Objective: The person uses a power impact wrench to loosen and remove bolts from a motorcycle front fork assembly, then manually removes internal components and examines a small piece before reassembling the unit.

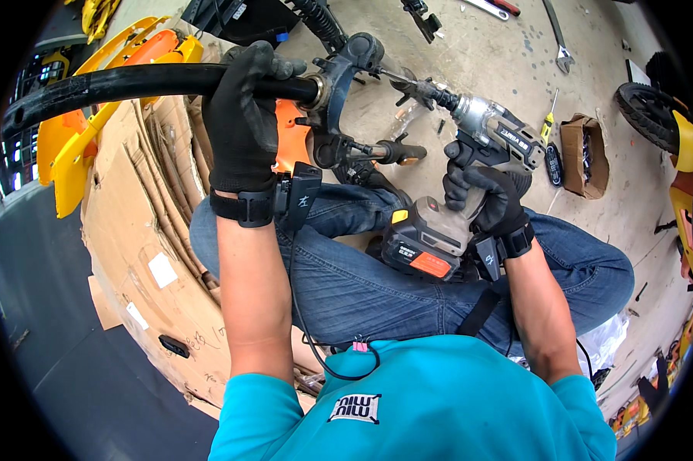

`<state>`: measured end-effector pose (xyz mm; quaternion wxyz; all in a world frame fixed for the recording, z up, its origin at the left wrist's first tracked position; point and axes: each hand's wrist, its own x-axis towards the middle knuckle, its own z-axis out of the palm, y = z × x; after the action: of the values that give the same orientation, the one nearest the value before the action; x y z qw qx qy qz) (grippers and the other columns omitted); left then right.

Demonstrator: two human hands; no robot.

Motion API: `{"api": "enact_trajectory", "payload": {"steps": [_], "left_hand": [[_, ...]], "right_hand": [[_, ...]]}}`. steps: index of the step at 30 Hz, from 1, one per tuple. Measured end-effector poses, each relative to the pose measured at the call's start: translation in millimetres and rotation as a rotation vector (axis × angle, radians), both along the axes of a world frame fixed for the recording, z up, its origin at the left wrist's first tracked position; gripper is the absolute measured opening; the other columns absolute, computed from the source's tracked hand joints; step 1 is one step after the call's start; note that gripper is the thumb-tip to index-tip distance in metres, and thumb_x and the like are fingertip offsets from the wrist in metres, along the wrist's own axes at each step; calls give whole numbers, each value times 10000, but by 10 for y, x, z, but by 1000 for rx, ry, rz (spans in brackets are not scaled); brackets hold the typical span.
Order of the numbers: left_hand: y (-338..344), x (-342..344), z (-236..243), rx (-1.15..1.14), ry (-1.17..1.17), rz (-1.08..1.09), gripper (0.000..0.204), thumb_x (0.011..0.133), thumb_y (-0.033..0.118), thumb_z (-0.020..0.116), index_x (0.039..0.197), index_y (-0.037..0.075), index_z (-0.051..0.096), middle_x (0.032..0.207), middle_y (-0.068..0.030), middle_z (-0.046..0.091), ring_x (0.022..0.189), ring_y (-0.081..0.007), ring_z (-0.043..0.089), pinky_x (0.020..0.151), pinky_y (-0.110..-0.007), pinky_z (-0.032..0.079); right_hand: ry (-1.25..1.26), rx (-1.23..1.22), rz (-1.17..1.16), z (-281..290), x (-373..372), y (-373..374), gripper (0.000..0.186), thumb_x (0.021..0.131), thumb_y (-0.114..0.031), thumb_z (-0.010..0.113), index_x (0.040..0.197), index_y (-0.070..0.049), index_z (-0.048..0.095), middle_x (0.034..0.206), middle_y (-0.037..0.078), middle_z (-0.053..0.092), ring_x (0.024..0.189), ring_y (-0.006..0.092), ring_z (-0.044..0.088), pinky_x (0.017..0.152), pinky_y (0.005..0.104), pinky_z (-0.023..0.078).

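Note:
My left hand (242, 127), in a black glove, is wrapped round a thick black tube (135, 83) that runs out to the left. At its right end, the tube meets a dark metal clamp-like bracket (348, 69) through a metal ring. My right hand (485, 188), gloved too, grips the handle of a cordless impact wrench (508, 142) with a large battery at its base. The wrench's nose and long bit point left at the bracket; whether the tip sits in a bolt is too small to tell. Below the bracket is a short dark rod-like part (373, 150).
Flattened cardboard (142, 223) lies at the left, with yellow and orange plastic panels (77, 157) beyond it. On the floor at right are a small open carton (584, 157), a yellow screwdriver (548, 119) and an adjustable wrench (561, 46). A wheel (646, 115) stands at far right.

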<state>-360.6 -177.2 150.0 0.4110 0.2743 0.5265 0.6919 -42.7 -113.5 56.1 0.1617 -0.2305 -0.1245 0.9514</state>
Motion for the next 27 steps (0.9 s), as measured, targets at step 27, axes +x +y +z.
{"api": "enact_trajectory", "payload": {"steps": [27], "left_hand": [[-34, 4, 25, 21, 107, -66, 168, 993, 149, 481, 883, 32, 532, 862, -71, 537, 856, -210, 571, 938, -412, 495]], "right_hand": [[-205, 256, -20, 183, -51, 56, 293, 842, -78, 667, 1102, 25, 579, 770, 87, 608, 668, 161, 601, 603, 287, 506]]}}
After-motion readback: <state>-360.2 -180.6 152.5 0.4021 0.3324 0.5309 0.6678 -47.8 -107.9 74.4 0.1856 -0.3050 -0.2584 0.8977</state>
